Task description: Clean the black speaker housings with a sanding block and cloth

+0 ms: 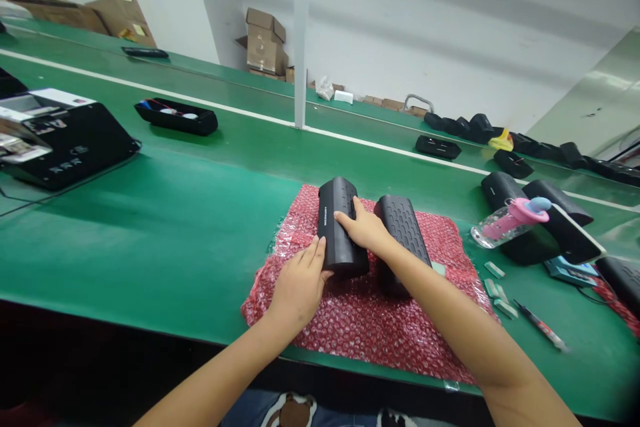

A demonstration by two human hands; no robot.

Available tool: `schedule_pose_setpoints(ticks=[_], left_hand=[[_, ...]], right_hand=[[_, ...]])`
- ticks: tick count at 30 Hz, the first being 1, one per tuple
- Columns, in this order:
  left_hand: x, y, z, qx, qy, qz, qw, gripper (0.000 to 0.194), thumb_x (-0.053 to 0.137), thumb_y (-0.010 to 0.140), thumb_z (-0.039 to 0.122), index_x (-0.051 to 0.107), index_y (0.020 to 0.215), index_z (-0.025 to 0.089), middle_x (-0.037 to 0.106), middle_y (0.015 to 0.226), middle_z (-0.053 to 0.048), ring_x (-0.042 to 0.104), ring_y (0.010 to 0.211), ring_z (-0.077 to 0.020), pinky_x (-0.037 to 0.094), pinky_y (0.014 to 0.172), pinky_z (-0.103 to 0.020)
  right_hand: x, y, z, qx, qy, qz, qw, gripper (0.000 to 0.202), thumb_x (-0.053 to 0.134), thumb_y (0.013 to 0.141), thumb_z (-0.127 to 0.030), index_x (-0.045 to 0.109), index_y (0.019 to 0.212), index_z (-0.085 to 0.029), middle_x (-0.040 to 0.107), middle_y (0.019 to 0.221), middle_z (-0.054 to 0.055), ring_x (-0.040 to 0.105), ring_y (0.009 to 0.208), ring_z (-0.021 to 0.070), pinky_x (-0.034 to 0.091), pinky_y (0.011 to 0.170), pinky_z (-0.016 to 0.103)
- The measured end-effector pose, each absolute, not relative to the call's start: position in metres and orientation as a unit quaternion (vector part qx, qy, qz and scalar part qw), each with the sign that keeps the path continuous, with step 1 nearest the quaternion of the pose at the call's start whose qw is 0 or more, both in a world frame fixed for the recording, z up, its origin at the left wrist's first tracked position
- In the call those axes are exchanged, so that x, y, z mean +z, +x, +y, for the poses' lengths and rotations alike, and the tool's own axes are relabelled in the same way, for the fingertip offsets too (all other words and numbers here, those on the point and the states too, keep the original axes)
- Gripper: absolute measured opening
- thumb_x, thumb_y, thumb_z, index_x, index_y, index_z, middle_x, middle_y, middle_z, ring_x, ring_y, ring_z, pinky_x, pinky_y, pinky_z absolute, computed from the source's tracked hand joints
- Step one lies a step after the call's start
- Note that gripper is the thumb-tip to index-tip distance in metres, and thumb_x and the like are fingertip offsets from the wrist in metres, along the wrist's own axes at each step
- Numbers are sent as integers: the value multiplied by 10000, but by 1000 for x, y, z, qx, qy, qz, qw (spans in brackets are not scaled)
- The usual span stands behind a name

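A black speaker-like case [336,220] with small white lettering on its side is held between my two hands over red bubble wrap [345,330]. My left hand [300,280] presses its near left edge, fingertips on the side and thumb by the near end. Across the top right side lies my right hand [367,227], thumb and fingers gripping it. Just to the right, a second black case [403,223] with a pattern of raised dashes rests on the wrap, partly covered by my right forearm.
To the right are a pink-lidded bottle [510,221], more black cases [503,190], small pale green pieces [495,269] and a pen-like tool [543,327]. An open black shell [175,117] and a black printed box [70,140] sit left. A white post [300,40] rises behind.
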State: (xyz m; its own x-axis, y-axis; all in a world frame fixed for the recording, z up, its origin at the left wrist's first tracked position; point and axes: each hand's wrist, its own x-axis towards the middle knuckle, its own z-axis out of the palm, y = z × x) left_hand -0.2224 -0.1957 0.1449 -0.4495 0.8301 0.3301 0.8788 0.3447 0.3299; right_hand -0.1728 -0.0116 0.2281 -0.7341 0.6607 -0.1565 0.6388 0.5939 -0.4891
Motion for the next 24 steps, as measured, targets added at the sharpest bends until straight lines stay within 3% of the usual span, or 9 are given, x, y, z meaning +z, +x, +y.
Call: schedule_pose_setpoints(ticks=[10,12,14,17,21,24], left_hand=[[150,-224,-197,-240,-529,-813,32,547,408,980,304,389,1457,37,473,1466,-200,529,1294,-351,468,1088,-523],[151,-225,-198,-244,-526,-814,19,547,420,973,290,396,1448,20,466,1467,-210,518,1308,-353,453,1104,-530],[153,-227,-200,-247,-524,-815,4,543,429,967,275,401,1442,13,454,1474,-207,502,1327,-347,438,1119,-526],[156,-234,-207,-245,-519,-818,-26,560,439,953,270,393,1441,-1,456,1471,-207,507,1324,-343,438,1118,-521],[160,-241,-214,-233,-506,-828,-64,583,415,942,291,383,1451,8,474,1470,-176,510,1323,-333,423,1129,-517],[162,-242,-216,-225,-498,-832,-90,593,381,943,318,365,1473,51,457,1500,-130,465,1369,-286,381,1168,-467]], right_hand=[[227,-174,-16,249,-362,-898,11,857,432,972,-637,193,1591,-95,495,1418,208,547,1257,366,409,1093,455],[224,-176,-20,246,-359,-900,10,854,420,979,-633,159,1597,-105,434,1466,221,511,1297,369,402,1104,474],[225,-179,-23,238,-347,-907,17,847,420,987,-615,97,1606,-136,231,1578,221,313,1441,379,341,1148,522],[243,-190,-20,225,-317,-921,28,810,397,1005,-590,50,1607,-174,-103,1627,139,-104,1514,330,136,1200,626],[280,-209,-5,245,-304,-915,97,780,226,1031,-620,-5,1599,-138,-125,1625,121,-151,1506,320,60,1161,705],[275,-220,-9,231,-254,-930,129,803,249,1033,-632,-37,1593,-132,-163,1618,102,-216,1492,288,-42,1174,669]])
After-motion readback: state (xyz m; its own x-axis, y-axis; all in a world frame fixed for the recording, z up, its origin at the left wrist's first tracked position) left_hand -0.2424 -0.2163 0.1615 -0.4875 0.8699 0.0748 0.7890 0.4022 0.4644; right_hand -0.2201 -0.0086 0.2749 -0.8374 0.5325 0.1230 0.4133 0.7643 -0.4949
